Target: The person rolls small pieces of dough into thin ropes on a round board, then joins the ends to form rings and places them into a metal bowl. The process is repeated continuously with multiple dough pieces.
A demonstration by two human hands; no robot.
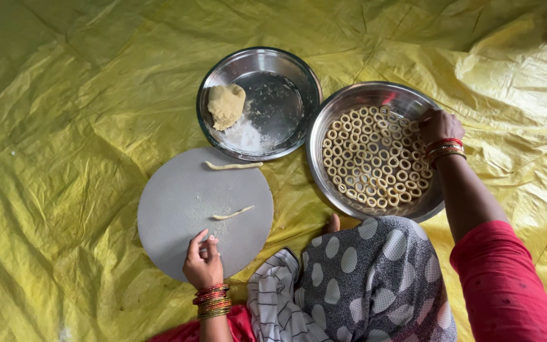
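The right hand (439, 125), fingers pinched, should set its ring gently at the tray's (324, 168) two o'clock; left hand (202, 261) rests loosely curled, empty, on the board (178, 202).

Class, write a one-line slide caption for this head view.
Left hand rests on a round board bearing two dough strips; right hand reaches into a steel bowl of dough rings.
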